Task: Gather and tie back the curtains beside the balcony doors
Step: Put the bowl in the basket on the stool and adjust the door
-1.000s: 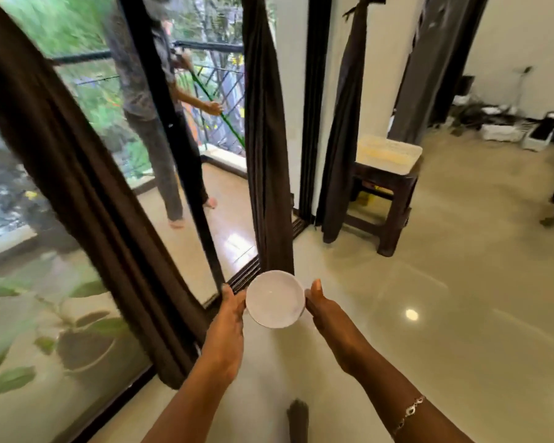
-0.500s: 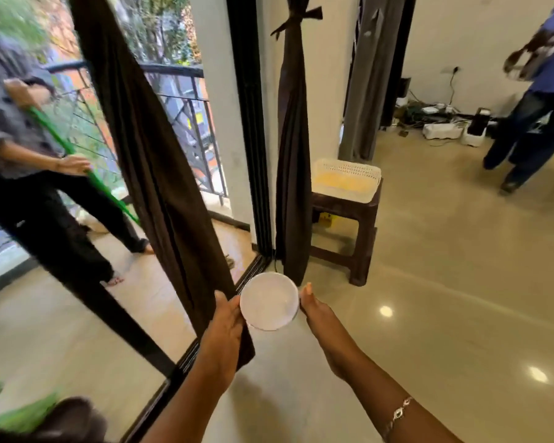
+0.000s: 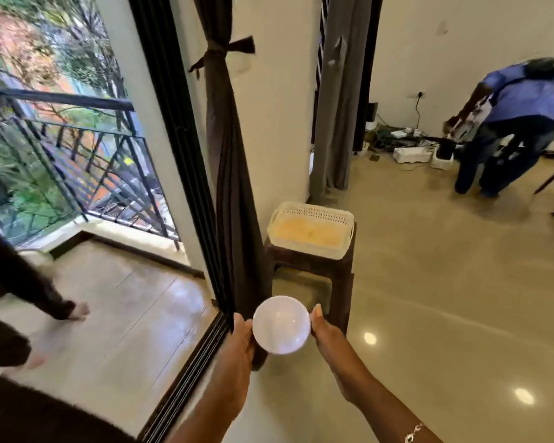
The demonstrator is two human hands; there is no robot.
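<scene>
Curtain (image 3: 231, 174) hangs vertical, long axis top to bottom, just right of the black door frame (image 3: 173, 123), against the wall. Dark brown soft fabric, twisted folds, cinched by a knotted tie (image 3: 219, 54) near the top (ends sticking out sideways). Left hand (image 3: 240, 343) and right hand (image 3: 328, 340) each grip an opposite edge of a round, smooth white bowl (image 3: 281, 325), thumbs on rim, fingers hidden beneath.
</scene>
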